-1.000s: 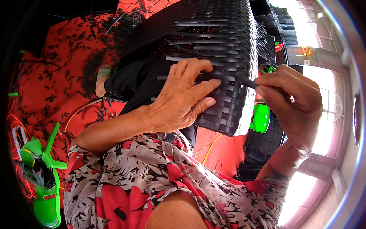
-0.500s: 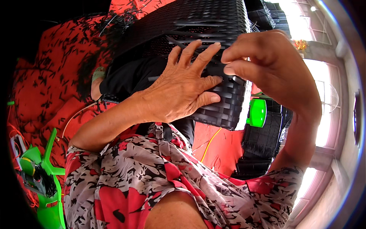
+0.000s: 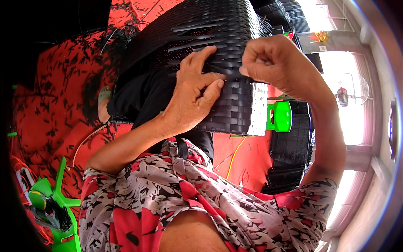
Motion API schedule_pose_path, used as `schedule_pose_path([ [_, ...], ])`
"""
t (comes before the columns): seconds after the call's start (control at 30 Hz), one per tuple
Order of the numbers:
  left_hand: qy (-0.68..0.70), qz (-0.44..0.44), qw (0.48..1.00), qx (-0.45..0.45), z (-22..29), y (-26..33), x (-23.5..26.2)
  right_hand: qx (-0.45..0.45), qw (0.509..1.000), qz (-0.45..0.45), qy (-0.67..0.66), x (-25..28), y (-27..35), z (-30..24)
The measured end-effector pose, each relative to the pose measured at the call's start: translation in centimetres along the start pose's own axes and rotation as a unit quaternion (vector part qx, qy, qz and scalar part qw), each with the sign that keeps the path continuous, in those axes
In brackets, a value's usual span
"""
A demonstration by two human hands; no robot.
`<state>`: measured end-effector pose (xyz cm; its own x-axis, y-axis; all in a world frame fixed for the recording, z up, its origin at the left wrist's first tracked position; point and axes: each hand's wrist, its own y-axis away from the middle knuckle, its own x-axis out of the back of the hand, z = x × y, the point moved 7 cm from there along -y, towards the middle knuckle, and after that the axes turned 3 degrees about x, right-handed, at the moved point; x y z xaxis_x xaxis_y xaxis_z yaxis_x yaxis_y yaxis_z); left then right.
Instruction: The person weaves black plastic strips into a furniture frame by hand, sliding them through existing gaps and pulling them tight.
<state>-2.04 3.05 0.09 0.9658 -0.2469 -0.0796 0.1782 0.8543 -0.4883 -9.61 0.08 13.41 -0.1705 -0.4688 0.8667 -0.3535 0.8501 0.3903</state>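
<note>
Floor covering (image 3: 58,105), red: lay under everything, its right edge met by dark stock.

Woven piece (image 3: 233,98), black, box-like, one: stood above the floor covering, nearer the right edge than the left; what bore its weight could not be told. The long axis appeared to run away from the person, toward the covering's far edge, leaning slightly left; the far end passed out of view. The near end faced the person, its near right corner above the covering's right part. A narrow side, brightly lit, faced right.

Garment (image 3: 142,210), floral, red, grey and black: worn by the person.

Bundles (image 3: 289,143), black, stacked: along the covering's right edge.

Plastic seat (image 3: 71,218), green: at the covering's near left corner, bearing a dark grey object.

Second green item (image 3: 280,116): just right of the woven piece.

Right hand (image 3: 270,63): at the right part of the woven piece, fingers curled inward, thumb against or just above the weave; whether a strip was pinched could not be told.

Left hand (image 3: 191,94): laid on the weave, fingers apart, thumb and forefinger tips close together.

Cord (image 3: 234,159), yellow, thin: on the covering, before the near end.

Strip ends (image 3: 195,27), black, several: projected leftward from the weave.

Offcuts (image 3: 63,71), black, many: scattered over the covering's left part.
</note>
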Motion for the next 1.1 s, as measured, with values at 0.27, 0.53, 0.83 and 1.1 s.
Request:
schedule_pose_path([
  [0.27, -0.042, 0.000, 0.999, 0.007, -0.2, 0.1, -0.3, 0.188, 0.950, 0.118, 0.220, 0.3, 0.7, -2.2],
  [0.53, -0.061, -0.062, 0.996, 0.034, -1.2, -0.2, -0.7, 0.222, 0.928, 0.092, 0.285, -1.1, 0.5, -4.0],
  [0.83, 0.148, -0.003, 0.958, 0.245, -4.0, 0.9, -0.1, 0.396, 0.871, 0.180, 0.231, -0.9, 1.5, -4.0],
  [1.1, 0.260, -0.008, 0.899, 0.352, -5.3, 1.2, 1.7, 0.399, 0.852, 0.307, 0.143, -1.1, -0.7, -6.8],
])
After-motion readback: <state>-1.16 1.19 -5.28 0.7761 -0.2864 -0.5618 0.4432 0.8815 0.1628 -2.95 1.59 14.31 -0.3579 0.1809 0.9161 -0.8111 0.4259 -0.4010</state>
